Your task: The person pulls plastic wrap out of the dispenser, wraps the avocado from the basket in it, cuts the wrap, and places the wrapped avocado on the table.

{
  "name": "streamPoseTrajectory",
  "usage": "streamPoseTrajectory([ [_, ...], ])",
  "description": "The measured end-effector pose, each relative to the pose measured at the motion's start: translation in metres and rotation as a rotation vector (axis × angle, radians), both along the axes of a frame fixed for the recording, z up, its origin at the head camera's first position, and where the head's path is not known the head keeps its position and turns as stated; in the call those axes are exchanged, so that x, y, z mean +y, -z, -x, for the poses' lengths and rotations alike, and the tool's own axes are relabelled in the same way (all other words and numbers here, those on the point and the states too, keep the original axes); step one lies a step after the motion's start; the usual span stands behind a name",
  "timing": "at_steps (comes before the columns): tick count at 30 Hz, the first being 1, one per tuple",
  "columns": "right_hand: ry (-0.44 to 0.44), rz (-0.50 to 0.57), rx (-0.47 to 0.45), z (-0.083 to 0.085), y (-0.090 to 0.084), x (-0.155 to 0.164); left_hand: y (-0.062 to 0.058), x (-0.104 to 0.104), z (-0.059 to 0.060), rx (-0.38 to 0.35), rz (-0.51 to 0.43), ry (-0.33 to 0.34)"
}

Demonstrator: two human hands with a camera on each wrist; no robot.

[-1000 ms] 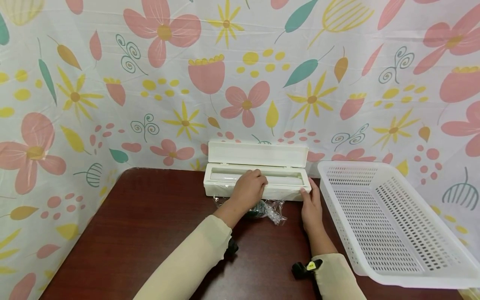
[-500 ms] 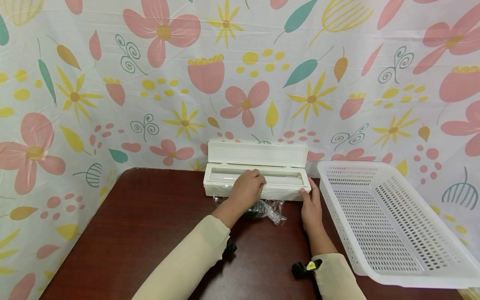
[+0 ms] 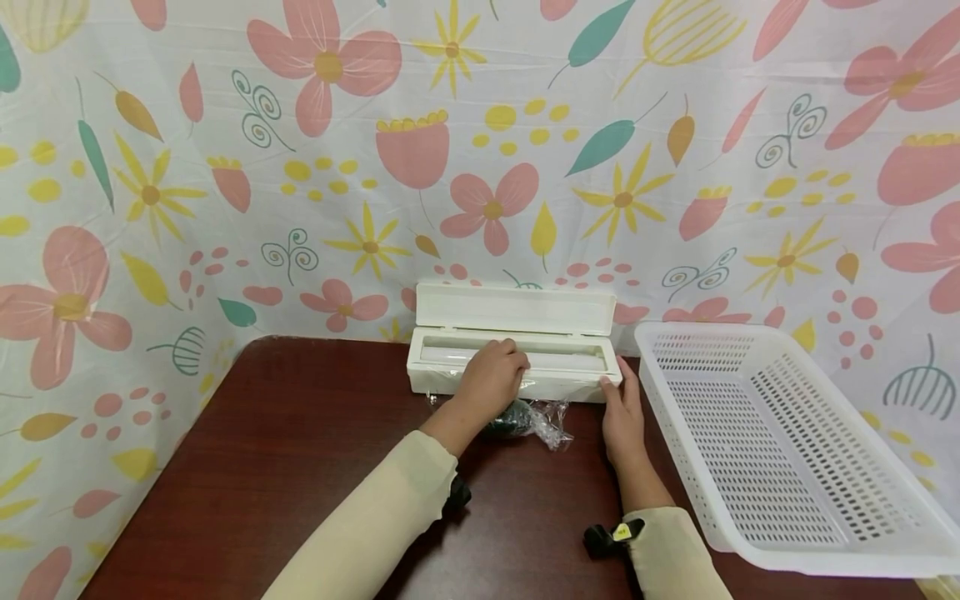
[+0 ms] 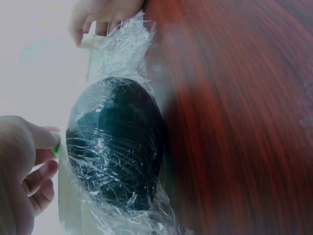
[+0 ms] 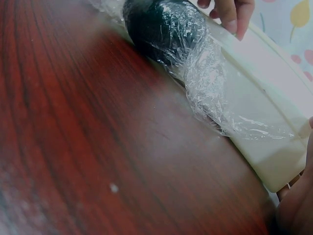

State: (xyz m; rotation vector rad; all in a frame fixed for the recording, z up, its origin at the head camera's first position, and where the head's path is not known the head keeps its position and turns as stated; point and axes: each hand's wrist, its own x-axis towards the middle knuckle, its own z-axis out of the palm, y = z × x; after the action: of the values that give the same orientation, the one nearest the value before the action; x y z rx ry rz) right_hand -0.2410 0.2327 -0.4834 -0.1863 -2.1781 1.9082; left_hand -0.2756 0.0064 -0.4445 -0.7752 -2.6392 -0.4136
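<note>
Since a second ago, the left hand (image 3: 491, 377) sits slightly further left along the white box (image 3: 435, 379), its thumb and finger pinching a small green piece (image 4: 55, 150) at the edge. Well apart from it, the right hand (image 3: 625, 417) grips the box's right end. Directly in front of the box lies a dark rounded object (image 4: 115, 142) wrapped in clear film (image 5: 205, 83). Reddish-brown and streaked with grain, the table (image 3: 322, 450) has a rounded far-left corner (its surface catches a soft shine). Behind hangs a white cloth (image 3: 480, 92) printed with pink flowers, yellow blossoms and green leaves; to the right stands a white perforated basket (image 3: 847, 560).
</note>
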Motion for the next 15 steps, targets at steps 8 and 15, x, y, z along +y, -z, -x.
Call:
streamPoseTrajectory([
  [8,0.004,0.004,0.004,-0.0001,-0.0003,-0.0001,-0.0003,-0.0023,-0.0004,0.009,-0.005,-0.001],
  [15,-0.002,0.002,-0.001,0.0003,-0.0004,0.0003,-0.0012,-0.0033,0.0000,0.000,0.002,-0.013],
])
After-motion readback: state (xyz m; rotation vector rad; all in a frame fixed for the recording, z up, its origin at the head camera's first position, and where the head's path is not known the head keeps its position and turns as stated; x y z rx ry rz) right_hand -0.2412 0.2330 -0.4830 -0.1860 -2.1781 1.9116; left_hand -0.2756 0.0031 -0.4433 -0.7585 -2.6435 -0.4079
